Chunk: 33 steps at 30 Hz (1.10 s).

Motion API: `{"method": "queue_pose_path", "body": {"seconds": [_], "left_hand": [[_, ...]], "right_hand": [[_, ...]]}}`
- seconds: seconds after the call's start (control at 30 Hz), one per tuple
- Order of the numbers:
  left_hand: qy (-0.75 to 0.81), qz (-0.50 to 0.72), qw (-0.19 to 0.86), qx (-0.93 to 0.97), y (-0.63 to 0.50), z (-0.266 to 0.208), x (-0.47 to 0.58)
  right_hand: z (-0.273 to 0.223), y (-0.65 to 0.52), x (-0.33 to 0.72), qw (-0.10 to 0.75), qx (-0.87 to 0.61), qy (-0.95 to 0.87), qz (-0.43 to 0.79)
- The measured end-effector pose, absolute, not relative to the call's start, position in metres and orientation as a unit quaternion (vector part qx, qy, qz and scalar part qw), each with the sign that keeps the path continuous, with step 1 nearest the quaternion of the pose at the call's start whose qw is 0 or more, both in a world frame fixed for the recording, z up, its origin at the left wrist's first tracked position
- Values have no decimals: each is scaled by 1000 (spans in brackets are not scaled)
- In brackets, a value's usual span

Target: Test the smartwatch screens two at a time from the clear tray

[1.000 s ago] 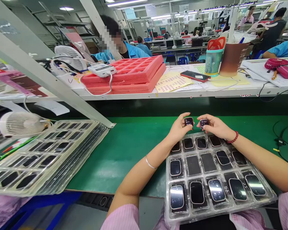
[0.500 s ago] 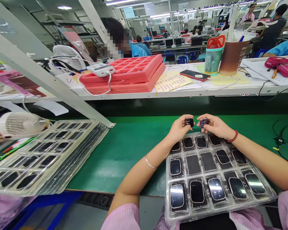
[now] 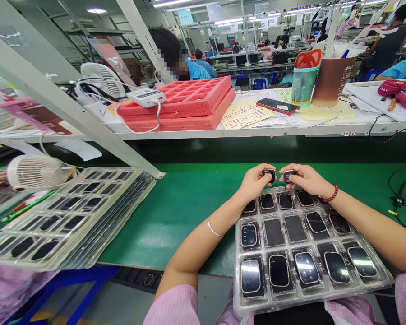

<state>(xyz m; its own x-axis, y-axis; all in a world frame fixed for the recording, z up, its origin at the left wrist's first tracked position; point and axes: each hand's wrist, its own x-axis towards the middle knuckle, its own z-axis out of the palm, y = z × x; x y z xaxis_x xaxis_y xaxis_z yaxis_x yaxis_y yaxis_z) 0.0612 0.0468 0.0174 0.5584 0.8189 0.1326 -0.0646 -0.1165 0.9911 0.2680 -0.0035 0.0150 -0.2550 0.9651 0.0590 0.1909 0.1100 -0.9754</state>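
The left hand pinches a small watch body between thumb and fingertips, its dark face turned up; the right hand grips a second watch body the same way, and the two hands sit close together, their pieces just beside each other but apart. Both hover above the far edge of a clear plastic tray, at twelve o'clock from its centre; the tray rests against the person's lap and the green mat, its pockets filled with more watch bodies lying face up. At nine o'clock from the hands lies a stack of similar trays, with a small white fan behind it; at eleven o'clock, on the raised shelf, sit red foam trays; at one o'clock a phone lies near two cups.
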Motion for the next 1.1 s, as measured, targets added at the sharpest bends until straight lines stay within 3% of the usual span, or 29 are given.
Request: {"method": "queue_pose_path", "body": {"seconds": [1.1], "left_hand": [[300,388,551,675,49,13,62]], "right_hand": [[16,-4,267,412,-439,-654,458]]}}
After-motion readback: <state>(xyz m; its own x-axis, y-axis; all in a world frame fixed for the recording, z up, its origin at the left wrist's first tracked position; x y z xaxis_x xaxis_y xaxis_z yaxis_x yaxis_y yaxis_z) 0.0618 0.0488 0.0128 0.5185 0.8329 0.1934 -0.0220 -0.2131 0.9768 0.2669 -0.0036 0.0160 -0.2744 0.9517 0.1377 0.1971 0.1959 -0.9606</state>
